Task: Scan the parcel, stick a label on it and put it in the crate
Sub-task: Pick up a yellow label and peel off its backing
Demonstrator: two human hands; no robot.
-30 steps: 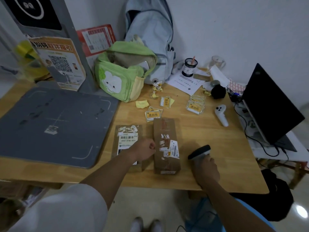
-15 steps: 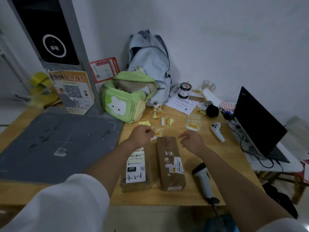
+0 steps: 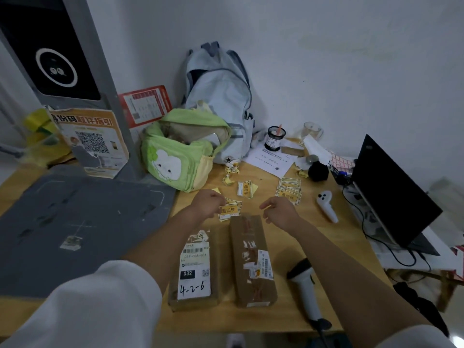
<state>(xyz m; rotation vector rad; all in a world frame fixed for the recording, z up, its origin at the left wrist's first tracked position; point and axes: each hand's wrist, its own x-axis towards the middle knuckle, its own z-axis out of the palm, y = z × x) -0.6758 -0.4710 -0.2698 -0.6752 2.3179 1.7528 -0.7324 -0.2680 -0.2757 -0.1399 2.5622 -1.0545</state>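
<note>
Left hand [image 3: 209, 203] pinching at yellow label [image 3: 229, 210] under my fingertips | right hand [image 3: 280, 212] half-curled, holding nothing | parcel [image 3: 252, 259] lying just below both hands | risk: I'm peeling clumsily, label creasing or tearing

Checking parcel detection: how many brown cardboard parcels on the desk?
2. One brown cardboard parcel with a white label marked 4-2-6 lies under the left forearm; the other, a taped brown cardboard parcel, lies beside it, left of the handheld scanner. Others may be out of frame.
</note>
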